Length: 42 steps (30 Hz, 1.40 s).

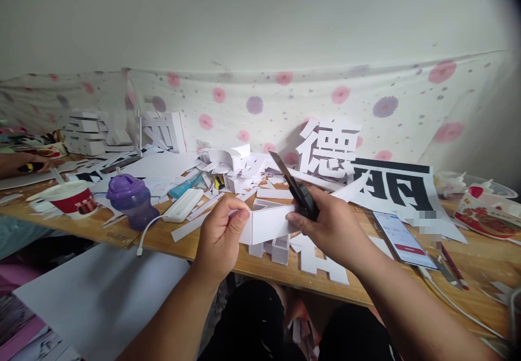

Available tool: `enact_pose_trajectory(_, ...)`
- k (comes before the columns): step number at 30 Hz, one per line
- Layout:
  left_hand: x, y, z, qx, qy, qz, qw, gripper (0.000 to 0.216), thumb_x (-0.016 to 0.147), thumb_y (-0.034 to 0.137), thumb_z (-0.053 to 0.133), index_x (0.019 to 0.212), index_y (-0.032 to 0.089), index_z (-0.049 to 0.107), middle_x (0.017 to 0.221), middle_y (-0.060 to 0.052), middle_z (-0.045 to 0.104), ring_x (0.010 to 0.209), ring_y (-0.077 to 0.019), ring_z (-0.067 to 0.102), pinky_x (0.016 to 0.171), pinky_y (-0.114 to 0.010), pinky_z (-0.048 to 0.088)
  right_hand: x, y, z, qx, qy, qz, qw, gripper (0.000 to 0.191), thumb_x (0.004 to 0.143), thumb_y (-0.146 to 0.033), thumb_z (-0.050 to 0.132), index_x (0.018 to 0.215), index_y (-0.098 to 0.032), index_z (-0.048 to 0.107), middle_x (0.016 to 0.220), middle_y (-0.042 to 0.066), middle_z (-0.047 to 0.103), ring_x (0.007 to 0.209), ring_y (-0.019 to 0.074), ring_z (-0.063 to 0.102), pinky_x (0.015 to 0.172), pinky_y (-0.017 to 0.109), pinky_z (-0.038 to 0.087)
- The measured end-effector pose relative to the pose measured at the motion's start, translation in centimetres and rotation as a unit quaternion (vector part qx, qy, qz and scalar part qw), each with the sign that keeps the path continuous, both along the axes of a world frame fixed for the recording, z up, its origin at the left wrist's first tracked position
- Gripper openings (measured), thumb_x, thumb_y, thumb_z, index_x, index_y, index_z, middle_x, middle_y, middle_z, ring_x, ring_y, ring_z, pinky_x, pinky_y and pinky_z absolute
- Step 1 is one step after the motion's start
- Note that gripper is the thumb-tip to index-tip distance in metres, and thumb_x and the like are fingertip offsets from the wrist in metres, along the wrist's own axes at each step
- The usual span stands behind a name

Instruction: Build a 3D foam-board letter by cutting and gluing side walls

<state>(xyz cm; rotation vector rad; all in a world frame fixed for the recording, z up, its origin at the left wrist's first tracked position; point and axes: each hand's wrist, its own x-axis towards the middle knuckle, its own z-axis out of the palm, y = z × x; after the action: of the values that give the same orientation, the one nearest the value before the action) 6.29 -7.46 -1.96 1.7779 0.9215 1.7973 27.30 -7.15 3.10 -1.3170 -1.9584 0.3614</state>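
My left hand (220,236) is closed, its thumb and curled fingers pinching one end of a white foam-board strip (272,225). The strip is creased near my left thumb. A black utility knife (303,194) is gripped in my right hand (337,228), its blade out and pointing up and to the left, above the strip. My right thumb also presses on the strip's other end. Just beneath, on the table's front edge, are a small white box-shaped piece (280,249) and a flat white cut-out character (323,263).
White scraps cover the wooden table (183,241). A raised white character (329,146) leans on the back curtain. A purple bottle (131,201), a red-white cup (75,201) and a power bank (183,205) stand left; a phone (402,239) lies right. Another person's hand (30,165) is far left.
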Motion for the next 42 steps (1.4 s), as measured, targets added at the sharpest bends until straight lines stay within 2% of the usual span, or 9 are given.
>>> enact_pose_trajectory(12, -0.2, 1.8, -0.7, -0.036, -0.113, 0.040, 0.992, 0.023, 0.084, 0.042, 0.062, 0.077, 0.021, 0.057, 0.067, 0.001, 0.048, 0.063, -0.0142, 0.043, 0.059, -0.025, 0.036, -1.9, 1.4, -0.2, 0.053, -0.050, -0.042, 0.996, 0.008, 0.078, -0.027, 0.060, 0.081, -0.023, 0.054, 0.071, -0.001, 0.062, 0.062, 0.0173, 0.055, 0.056, 0.026, 0.035)
enact_pose_trajectory(16, -0.1, 3.0, -1.1, -0.048, -0.152, 0.043, 0.986, 0.025, 0.082, 0.043, 0.064, 0.077, 0.021, 0.056, 0.068, 0.002, 0.049, 0.063, -0.0138, 0.046, 0.059, -0.025, 0.038, -2.8, 2.5, -0.1, 0.060, -0.066, -0.051, 0.995, 0.008, 0.079, -0.028, 0.060, 0.083, -0.022, 0.056, 0.075, 0.000, 0.064, 0.065, 0.0181, 0.057, 0.057, 0.026, 0.035)
enact_pose_trajectory(19, -0.6, 4.5, -0.7, -0.073, -0.196, 0.044, 0.977, 0.028, 0.078, 0.045, 0.068, 0.077, 0.020, 0.054, 0.067, 0.002, 0.052, 0.061, -0.0131, 0.048, 0.057, -0.024, 0.040, -3.2, 3.4, 0.3, 0.058, -0.084, -0.071, 0.992, 0.009, 0.079, -0.029, 0.060, 0.083, -0.022, 0.056, 0.076, 0.001, 0.065, 0.063, 0.0181, 0.056, 0.056, 0.026, 0.034)
enact_pose_trajectory(23, -3.0, 7.0, 0.6, -0.085, -0.270, 0.089, 0.955, 0.037, 0.074, 0.053, 0.066, 0.075, 0.022, 0.046, 0.057, 0.005, 0.050, 0.052, -0.0117, 0.048, 0.053, -0.024, 0.042, -2.8, 5.8, 0.4, 0.041, -0.089, -0.119, 0.988, 0.009, 0.078, -0.030, 0.060, 0.079, -0.022, 0.054, 0.071, 0.001, 0.064, 0.063, 0.0192, 0.055, 0.055, 0.026, 0.034)
enact_pose_trajectory(27, -4.9, 8.5, 0.9, -0.125, -0.273, 0.110, 0.948, 0.037, 0.068, 0.048, 0.070, 0.077, 0.021, 0.048, 0.056, 0.006, 0.051, 0.048, -0.0100, 0.049, 0.049, -0.021, 0.040, -2.6, 10.2, -0.3, 0.004, -0.105, -0.132, 0.986, 0.010, 0.081, -0.032, 0.056, 0.082, -0.022, 0.055, 0.069, 0.003, 0.063, 0.065, 0.0214, 0.058, 0.056, 0.027, 0.035)
enact_pose_trajectory(32, -4.5, 8.5, -1.9, -0.210, -0.244, 0.101, 0.941, 0.038, 0.068, 0.049, 0.069, 0.083, 0.020, 0.050, 0.065, 0.004, 0.060, 0.053, -0.0144, 0.060, 0.053, -0.026, 0.048, -4.9, 16.8, -2.3, -0.009, -0.151, -0.106, 0.983, 0.019, 0.085, -0.028, 0.053, 0.099, -0.016, 0.059, 0.088, 0.012, 0.068, 0.079, 0.0242, 0.062, 0.062, 0.029, 0.037)
enact_pose_trajectory(36, -4.7, 8.3, -5.4, -0.261, -0.224, 0.127, 0.931, 0.041, 0.069, 0.050, 0.068, 0.088, 0.019, 0.049, 0.061, 0.003, 0.061, 0.051, -0.0166, 0.062, 0.051, -0.028, 0.050, -6.0, 20.7, -4.9, -0.052, -0.183, -0.038, 0.981, 0.022, 0.079, -0.023, 0.063, 0.100, -0.017, 0.063, 0.094, 0.009, 0.070, 0.083, 0.0217, 0.063, 0.065, 0.027, 0.039)
enact_pose_trajectory(39, -5.3, 8.0, -7.7, -0.287, -0.199, 0.142, 0.926, 0.043, 0.066, 0.044, 0.072, 0.093, 0.019, 0.049, 0.062, 0.002, 0.064, 0.051, -0.0166, 0.063, 0.052, -0.027, 0.050, -4.6, 22.1, -6.5, -0.072, -0.205, -0.012, 0.976, 0.030, 0.079, -0.027, 0.066, 0.108, -0.020, 0.063, 0.095, 0.006, 0.071, 0.082, 0.0212, 0.063, 0.065, 0.026, 0.039)
enact_pose_trajectory(42, -5.8, 7.5, -9.2, -0.298, -0.171, 0.150, 0.927, 0.043, 0.067, 0.039, 0.073, 0.097, 0.020, 0.049, 0.063, 0.003, 0.065, 0.055, -0.0166, 0.064, 0.052, -0.025, 0.049, -1.4, 22.1, -7.8, -0.075, -0.219, -0.028, 0.973, 0.034, 0.086, -0.029, 0.058, 0.119, -0.021, 0.058, 0.099, 0.007, 0.070, 0.083, 0.0211, 0.063, 0.065, 0.026, 0.039)
